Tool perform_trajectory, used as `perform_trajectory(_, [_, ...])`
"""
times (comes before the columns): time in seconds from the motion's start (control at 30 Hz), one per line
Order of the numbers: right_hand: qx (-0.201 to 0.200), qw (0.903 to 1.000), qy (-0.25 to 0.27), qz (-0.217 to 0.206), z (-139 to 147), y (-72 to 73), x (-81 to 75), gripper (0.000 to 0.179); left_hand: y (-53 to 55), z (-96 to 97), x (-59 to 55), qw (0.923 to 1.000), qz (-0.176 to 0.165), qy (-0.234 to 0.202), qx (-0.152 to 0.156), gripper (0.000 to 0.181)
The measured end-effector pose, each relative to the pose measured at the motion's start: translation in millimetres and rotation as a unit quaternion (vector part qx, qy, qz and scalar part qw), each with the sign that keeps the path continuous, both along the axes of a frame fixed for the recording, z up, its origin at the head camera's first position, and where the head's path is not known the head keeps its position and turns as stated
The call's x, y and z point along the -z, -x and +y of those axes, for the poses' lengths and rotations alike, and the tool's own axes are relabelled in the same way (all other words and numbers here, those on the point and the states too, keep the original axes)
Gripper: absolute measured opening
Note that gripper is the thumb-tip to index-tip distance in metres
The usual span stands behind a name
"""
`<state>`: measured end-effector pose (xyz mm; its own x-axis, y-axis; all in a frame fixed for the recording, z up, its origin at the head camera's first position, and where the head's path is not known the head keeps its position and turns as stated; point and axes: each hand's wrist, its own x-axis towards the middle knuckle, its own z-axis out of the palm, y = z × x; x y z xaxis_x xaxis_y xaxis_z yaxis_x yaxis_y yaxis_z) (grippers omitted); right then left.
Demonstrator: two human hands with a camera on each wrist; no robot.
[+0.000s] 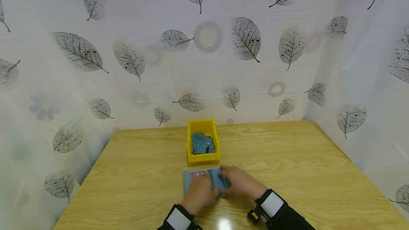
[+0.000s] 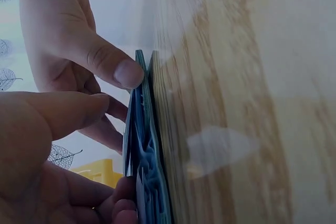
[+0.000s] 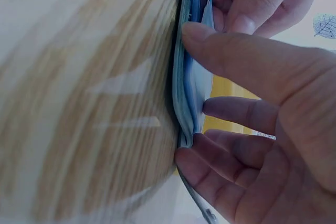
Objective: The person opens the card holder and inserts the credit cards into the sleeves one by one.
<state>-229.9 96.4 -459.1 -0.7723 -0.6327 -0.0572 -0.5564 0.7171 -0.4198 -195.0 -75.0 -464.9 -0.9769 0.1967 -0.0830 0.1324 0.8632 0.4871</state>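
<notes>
A flat light-blue layered thing like a soft booklet (image 1: 187,180), with a pinkish panel and a grey strip, lies on the table in the head view. Its loose, wrinkled layers (image 2: 149,182) show along the near edge in the left wrist view. My left hand (image 1: 200,191) bends over its middle, curled fingertips gripping between the layers. From the right side, my right hand (image 1: 239,181) holds the booklet, thumb (image 3: 202,35) on the near edge and fingers about its end. The left hand hides part of the panel.
Just behind the booklet stands a yellow bin (image 1: 203,158) holding blue flat pieces (image 1: 201,143). The wooden table (image 1: 134,173) reaches back to a leaf-patterned curtain (image 1: 207,74), which also hangs along both sides.
</notes>
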Motion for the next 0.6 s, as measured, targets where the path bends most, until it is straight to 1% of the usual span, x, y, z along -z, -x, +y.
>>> perform_trajectory(0.17, [0.001, 1.0, -0.001, -0.006, -2.2, 1.7, 0.6, 0.066, -2.8, 2.3, -0.4, 0.9999, 0.005, 0.013, -0.007, 0.069])
perform_trajectory(0.27, [0.001, 0.9999, 0.003, -0.012, -2.4, 3.2, 1.7, 0.069, -3.6, 2.7, 1.4, 0.9996, 0.012, 0.023, -0.008, 0.07])
perform_trajectory(0.4, [0.0, 0.9998, 0.012, -0.014, -2.0, 2.7, 1.5, 0.072, -3.1, 2.9, 2.3, 0.9992, 0.021, 0.033, 0.0, 0.067])
perform_trajectory(0.5, [0.0, 0.9997, 0.019, -0.014, -1.9, 1.3, -1.0, 0.074, -2.3, 3.2, 2.6, 0.9986, 0.036, 0.037, 0.01, 0.064])
perform_trajectory(0.6, [0.001, 0.9998, 0.016, -0.009, -0.4, 1.5, -2.8, 0.074, -1.1, 4.7, 3.8, 0.9973, 0.057, 0.041, 0.022, 0.058])
